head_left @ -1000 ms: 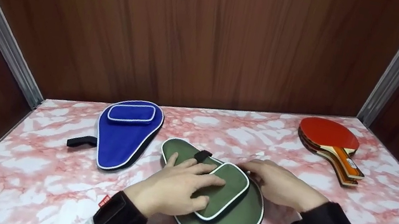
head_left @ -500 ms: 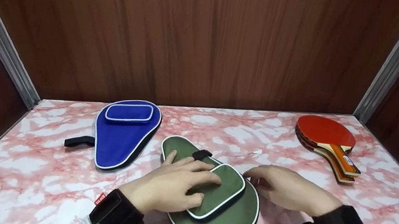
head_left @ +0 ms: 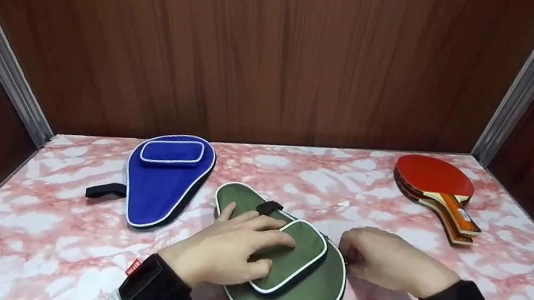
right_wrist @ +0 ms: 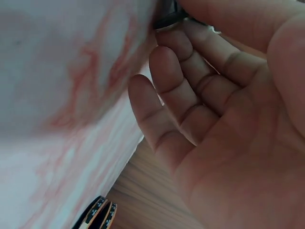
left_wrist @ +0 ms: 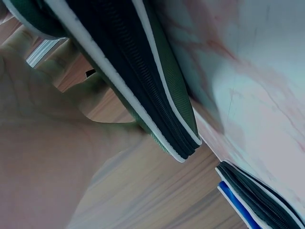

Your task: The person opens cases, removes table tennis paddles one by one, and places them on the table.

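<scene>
From the head camera I saw the green paddle case (head_left: 295,287) lying flat on the pink marbled desk (head_left: 36,241), its narrow handle end pointing away and to the left, its round end near me, so the long axis ran diagonally. My left hand (head_left: 227,250) lay on top of it, fingers spread and nearly straight, pressing on the raised pocket. My right hand (head_left: 385,259) sat at the case's right rim with its fingers curled in, pinching what looked like the zipper pull. A blue case (head_left: 165,179) lay just beside it on the left, and a stack of paddles (head_left: 436,188) sat well apart at the far right.

The left wrist camera showed what the head view could not: the green case's edge (left_wrist: 143,95), dark zipper between white piping.

The right wrist camera showed the bent fingers (right_wrist: 186,100) and a small dark piece (right_wrist: 169,14) pinched at the fingertips.
</scene>
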Tool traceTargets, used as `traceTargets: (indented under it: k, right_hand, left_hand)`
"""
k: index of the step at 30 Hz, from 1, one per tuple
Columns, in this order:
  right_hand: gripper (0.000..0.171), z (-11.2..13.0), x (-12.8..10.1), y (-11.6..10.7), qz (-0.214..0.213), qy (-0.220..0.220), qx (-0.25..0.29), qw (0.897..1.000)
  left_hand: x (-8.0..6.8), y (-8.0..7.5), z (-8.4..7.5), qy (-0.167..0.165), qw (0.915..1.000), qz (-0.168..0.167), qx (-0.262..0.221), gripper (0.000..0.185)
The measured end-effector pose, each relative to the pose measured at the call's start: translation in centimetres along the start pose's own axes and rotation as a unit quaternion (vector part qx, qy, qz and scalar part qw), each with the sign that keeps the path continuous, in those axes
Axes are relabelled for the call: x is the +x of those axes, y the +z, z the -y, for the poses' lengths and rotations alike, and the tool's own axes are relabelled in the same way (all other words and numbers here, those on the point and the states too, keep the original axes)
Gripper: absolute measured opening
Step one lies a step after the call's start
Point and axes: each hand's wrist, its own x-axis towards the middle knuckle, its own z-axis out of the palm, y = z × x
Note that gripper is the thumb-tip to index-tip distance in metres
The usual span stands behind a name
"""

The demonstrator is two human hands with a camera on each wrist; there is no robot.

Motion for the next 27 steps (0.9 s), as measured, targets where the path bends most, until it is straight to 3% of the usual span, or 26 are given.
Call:
traceTargets:
  k: [7,14,18,27]
  right_hand:
    - [0.027,0.1,-0.5,0.8,-0.035,-0.031,-0.022,0.999]
    - [0.024,1.0,-0.9,0.9,-0.05,-0.033,-0.08,0.995]
    - [0.023,1.3,-1.0,0.9,-0.061,-0.032,-0.109,0.992]
    - [0.022,1.2,-1.5,1.5,-0.06,0.013,-0.145,0.988]
  left_hand:
    - [-0.4,-0.1,0.2,0.005,0.9999,0.008,-0.004,0.048]
    - [-1.3,-1.4,0.4,0.001,0.995,0.079,-0.061,0.07]
    - [-1.3,-1.8,0.0,-0.013,0.9923,0.107,-0.061,0.084]
    - [-1.1,-1.3,-0.3,-0.02,0.9959,0.083,-0.031,0.088]
